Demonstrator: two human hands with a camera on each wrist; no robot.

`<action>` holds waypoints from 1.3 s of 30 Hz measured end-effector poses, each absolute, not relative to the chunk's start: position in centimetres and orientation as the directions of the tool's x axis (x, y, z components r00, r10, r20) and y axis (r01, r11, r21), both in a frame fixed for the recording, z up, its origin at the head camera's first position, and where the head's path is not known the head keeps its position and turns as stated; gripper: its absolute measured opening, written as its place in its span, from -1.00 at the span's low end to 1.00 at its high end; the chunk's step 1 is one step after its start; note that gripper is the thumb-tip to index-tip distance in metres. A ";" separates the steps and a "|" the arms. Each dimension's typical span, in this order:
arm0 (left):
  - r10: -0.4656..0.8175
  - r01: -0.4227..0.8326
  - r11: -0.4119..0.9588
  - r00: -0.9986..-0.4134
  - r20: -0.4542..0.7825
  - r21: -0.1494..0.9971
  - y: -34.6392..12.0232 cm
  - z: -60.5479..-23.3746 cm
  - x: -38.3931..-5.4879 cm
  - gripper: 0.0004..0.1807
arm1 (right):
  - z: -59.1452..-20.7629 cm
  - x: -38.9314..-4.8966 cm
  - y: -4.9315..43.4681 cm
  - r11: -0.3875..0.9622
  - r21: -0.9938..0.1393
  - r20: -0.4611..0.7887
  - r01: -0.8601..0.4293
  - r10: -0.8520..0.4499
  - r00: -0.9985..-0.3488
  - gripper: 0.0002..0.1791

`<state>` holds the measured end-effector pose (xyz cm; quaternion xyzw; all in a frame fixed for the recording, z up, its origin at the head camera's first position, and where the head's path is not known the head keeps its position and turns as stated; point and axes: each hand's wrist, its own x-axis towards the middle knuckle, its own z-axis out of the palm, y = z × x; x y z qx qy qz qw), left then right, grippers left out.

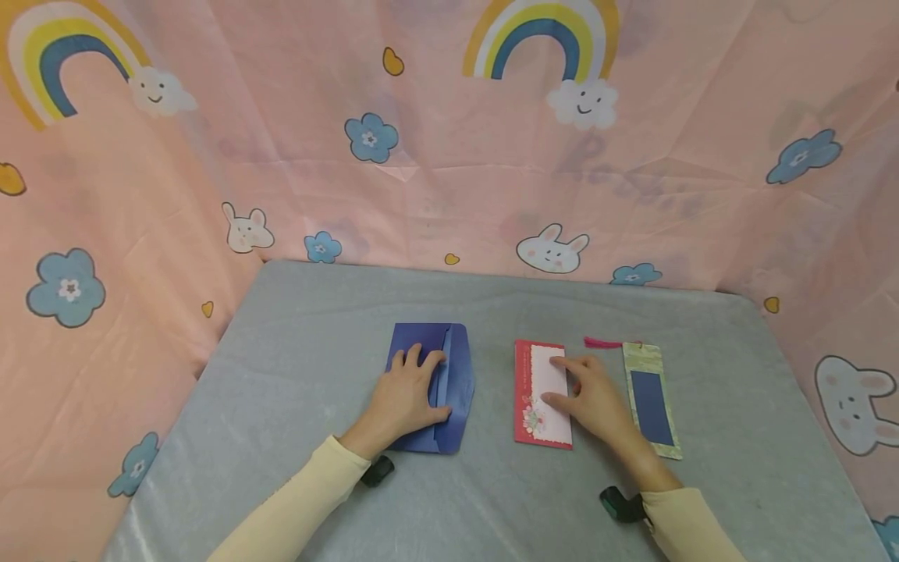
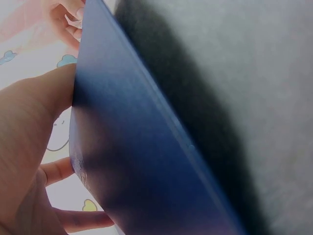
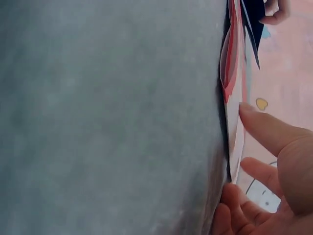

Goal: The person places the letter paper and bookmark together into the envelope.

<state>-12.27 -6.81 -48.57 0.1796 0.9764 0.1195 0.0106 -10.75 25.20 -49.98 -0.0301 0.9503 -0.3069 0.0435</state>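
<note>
The left grip [image 1: 403, 394] is resting on the envelope [image 1: 444, 385], spreading well open, thumb and index finger standing apart; it is touching the paper without closing around it. In the left wrist view the thumb is meeting one edge of the blue paper, and two fingers are showing farther along it. The right grip [image 1: 593, 398] is spreading partly open over the card [image 1: 537, 382]: thumb and index finger are touching its white panel with a gap between them, while the other fingers are curling loosely beside its right edge. The right wrist view is showing the card's red-edged layers gaping slightly at one end.

The envelope is lying flat, left of the table's middle, its flap [image 1: 461, 390] opening out toward the table's right edge. The card is lying to the right of it, apart from it. Beyond the right grip, nearer the table's right edge, the bookmark [image 1: 653, 406] is lying with its pink tassel [image 1: 602, 343] pointing left toward the card's far right corner. Cream sleeves [image 1: 295, 499] are reaching in over the grey table [image 1: 492, 507]. Behind the table's far edge, a pink cloth [image 1: 449, 179] is hanging, printed with rainbows, rabbits and blue flowers.
</note>
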 end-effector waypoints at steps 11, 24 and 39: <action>0.355 0.349 0.909 -0.935 0.019 0.227 -6.8 -48.7 -12.3 -0.12 | -48.7 -10.5 23.7 0.868 -0.496 -0.125 0.006 -0.065 -0.990 -0.22; 0.354 0.349 0.911 -0.935 0.017 0.221 -6.8 -48.9 -12.4 -0.11 | -49.5 -11.1 24.3 0.818 -0.575 -0.093 -0.020 -0.090 -0.992 -0.33; 0.355 0.354 0.910 -0.934 0.036 0.216 -6.7 -48.8 -12.4 -0.12 | -49.1 -11.3 25.7 0.691 -0.723 -0.090 0.016 -0.071 -0.993 -0.47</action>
